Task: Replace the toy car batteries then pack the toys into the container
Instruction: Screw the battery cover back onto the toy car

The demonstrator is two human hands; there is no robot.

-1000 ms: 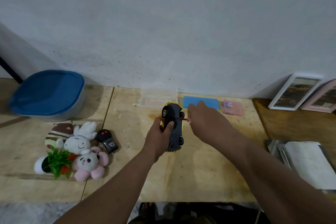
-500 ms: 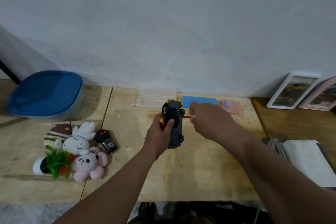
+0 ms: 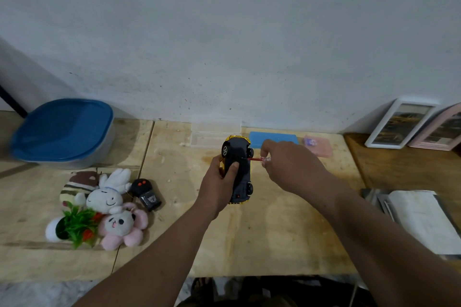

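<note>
A yellow toy car [image 3: 240,169] is held on its side above the table, its dark underside turned to the right. My left hand [image 3: 219,187] grips the car from the left, thumb on the underside. My right hand [image 3: 289,164] pinches a small red-shafted screwdriver [image 3: 255,159] whose tip touches the car's underside. A black remote control [image 3: 146,193] lies to the left. Plush toys [image 3: 109,207] and a small fake plant [image 3: 74,228] sit in a heap at the left. A grey container with a blue lid [image 3: 62,132] stands at the back left.
A clear plastic case [image 3: 214,134] lies open by the wall, with a blue case [image 3: 274,137] and a pink box [image 3: 318,146] to its right. Picture frames [image 3: 401,123] lean on the wall at the right. Papers [image 3: 421,219] lie near the right edge.
My right hand has drawn back a little to the right and turned, keeping the screwdriver tip at the car's underside. The left hand and the car stay in place.
</note>
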